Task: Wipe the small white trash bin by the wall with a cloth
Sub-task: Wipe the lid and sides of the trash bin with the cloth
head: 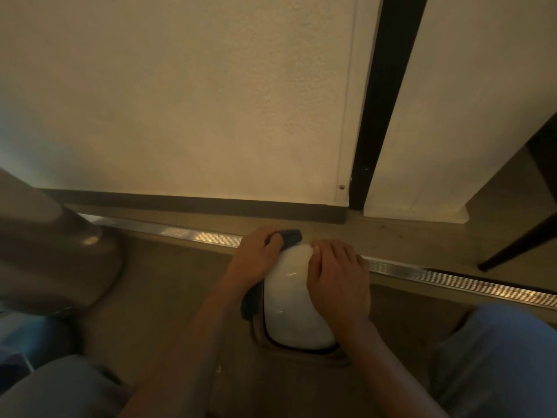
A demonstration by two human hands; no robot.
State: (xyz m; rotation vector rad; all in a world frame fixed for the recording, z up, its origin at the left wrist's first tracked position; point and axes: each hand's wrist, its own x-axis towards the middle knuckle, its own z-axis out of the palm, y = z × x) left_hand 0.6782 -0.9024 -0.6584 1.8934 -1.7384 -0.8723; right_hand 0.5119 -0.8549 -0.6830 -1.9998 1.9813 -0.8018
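The small white trash bin (294,300) stands on the floor directly below me, seen from above, its rounded top glossy. My left hand (256,257) grips a dark blue cloth (291,236) and holds it against the bin's far left side; more of the cloth hangs down beside the bin, under my wrist. My right hand (337,276) rests on the bin's right side with fingers laid flat over the top edge. The bin's far side is hidden by both hands.
A cream wall (196,101) with a dark baseboard rises just beyond the bin. A metal threshold strip (452,279) crosses the floor. A grey toilet base (54,260) sits at left, a black door frame (382,101) at right. My knees flank the bin.
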